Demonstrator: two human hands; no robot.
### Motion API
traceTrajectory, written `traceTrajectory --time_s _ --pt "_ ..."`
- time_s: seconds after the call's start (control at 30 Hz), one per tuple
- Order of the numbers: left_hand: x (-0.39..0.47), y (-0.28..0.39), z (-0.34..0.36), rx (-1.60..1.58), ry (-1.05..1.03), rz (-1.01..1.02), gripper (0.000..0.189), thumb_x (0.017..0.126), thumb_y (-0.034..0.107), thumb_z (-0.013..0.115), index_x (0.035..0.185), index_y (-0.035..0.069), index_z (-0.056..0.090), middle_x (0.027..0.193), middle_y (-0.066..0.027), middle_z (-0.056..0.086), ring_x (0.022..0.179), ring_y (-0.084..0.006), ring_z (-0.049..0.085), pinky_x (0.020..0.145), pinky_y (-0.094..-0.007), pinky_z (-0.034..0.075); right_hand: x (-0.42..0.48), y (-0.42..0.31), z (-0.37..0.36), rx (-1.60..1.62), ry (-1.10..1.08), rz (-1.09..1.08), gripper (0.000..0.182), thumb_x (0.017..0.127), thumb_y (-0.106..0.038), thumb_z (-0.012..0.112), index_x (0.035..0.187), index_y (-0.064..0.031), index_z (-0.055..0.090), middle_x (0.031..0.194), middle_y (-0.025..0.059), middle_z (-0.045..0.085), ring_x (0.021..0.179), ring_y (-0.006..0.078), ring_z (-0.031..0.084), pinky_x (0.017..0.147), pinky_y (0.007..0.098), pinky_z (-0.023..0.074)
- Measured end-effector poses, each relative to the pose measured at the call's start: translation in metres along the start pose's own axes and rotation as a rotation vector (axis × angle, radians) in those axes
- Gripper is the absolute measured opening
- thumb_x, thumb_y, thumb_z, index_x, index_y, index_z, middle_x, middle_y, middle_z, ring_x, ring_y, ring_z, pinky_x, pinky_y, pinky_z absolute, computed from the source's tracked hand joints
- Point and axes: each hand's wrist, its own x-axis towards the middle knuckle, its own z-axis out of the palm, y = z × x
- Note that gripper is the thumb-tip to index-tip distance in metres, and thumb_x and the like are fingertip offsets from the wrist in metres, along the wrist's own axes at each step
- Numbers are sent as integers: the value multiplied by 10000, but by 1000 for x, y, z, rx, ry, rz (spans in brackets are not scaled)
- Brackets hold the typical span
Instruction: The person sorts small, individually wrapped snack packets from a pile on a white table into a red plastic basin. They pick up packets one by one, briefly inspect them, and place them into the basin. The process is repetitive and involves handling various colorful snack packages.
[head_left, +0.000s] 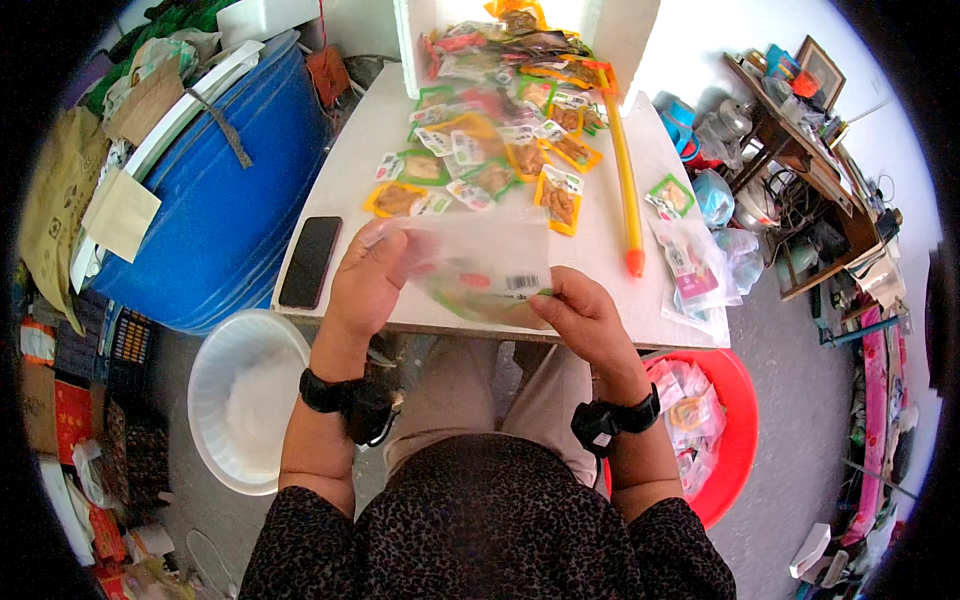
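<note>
Between my two hands a translucent plastic bag (480, 259) is stretched above the near edge of the white table (345, 225). My left hand (373, 274) grips its left end, and part of the fingers is hidden behind the film. My right hand (585, 311) pinches its lower right corner between thumb and fingers. The bag bears a barcode and a red mark; motion blurs it, so I cannot tell its contents. Just beyond lie several small snack packets (559, 199) with orange or green borders. A black smartphone (310, 262) rests left of my left hand.
A white foam box (630, 45) full of packets stands at the back. On the table's right are a yellow tube (621, 165) and flat plastic bags (690, 262). Below are a white tub (206, 397) and a red basin (739, 450) of bagged packets. A blue barrel (225, 187) stands left.
</note>
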Motion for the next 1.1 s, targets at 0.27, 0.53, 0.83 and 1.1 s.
traceTrajectory --time_s 0.27,0.53,0.83,1.1 --pt "0 -1 -4 -144 -73 11 239 811 192 421 1020 80 452 987 -95 521 922 -206 495 756 -355 411 1 -21 5 182 44 93 101 734 -84 527 798 -9 502 730 1 483 703 82 448 603 209 374" --pt "-5 -59 -35 -388 78 -192 421 801 423 347 1096 126 392 1026 -95 485 953 -211 458 809 -378 359 17 3 -2 661 236 248 40 746 -61 483 765 -40 511 742 9 518 624 81 481 553 199 396" --pt "-27 -72 10 -412 -132 -408 522 739 342 519 1150 88 320 1092 -60 433 990 -172 433 829 -342 372 19 17 -1 1012 172 314 138 784 -102 445 870 0 480 848 86 550 761 167 547 687 289 459" --pt "-29 -82 6 -201 -87 -498 458 712 194 541 1098 12 375 1031 -88 481 913 -191 491 795 -325 404 11 48 2 1001 188 350 166 779 -107 430 888 12 470 885 107 532 783 197 539 713 327 451"
